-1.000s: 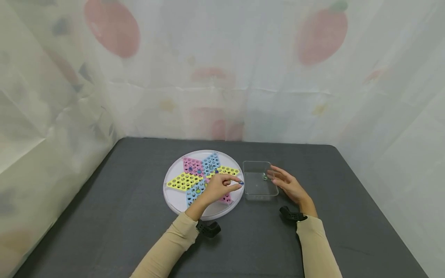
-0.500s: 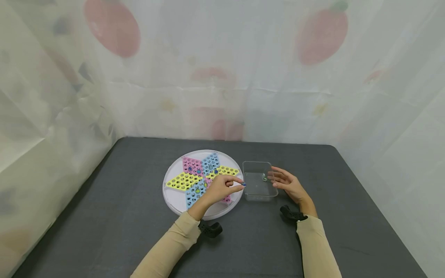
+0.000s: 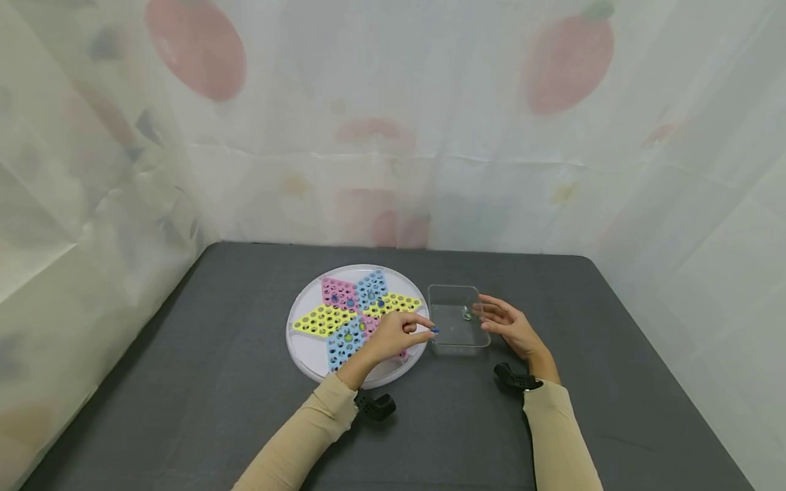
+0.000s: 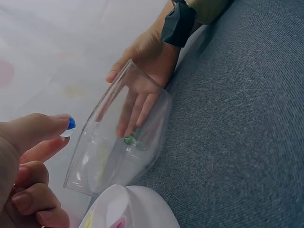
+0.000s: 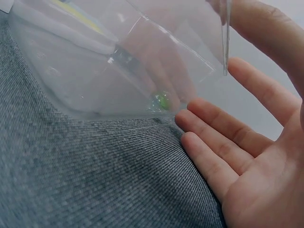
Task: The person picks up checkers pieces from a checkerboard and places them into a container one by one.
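Observation:
Thumb and index finger of my left hand pinch a blue and clear marble, held up close to the left rim of a clear plastic box. The other fingers of that hand are curled in, as the left wrist view shows. My right hand lies along the box's right side, its fairly straight fingertips right at the wall. Inside the box, a green marble sits near those fingertips. Left of the box is a round white Chinese checkers board, partly hidden by my left hand.
Pink, blue and yellow hole-filled sections form a star on the board, with several marbles set in it. Board and box stand side by side on a dark grey table. A pale printed curtain hangs behind.
My left hand has shifted slightly right and down with the marble, from the board's edge to the box's left rim. The right hand and the box have hardly moved.

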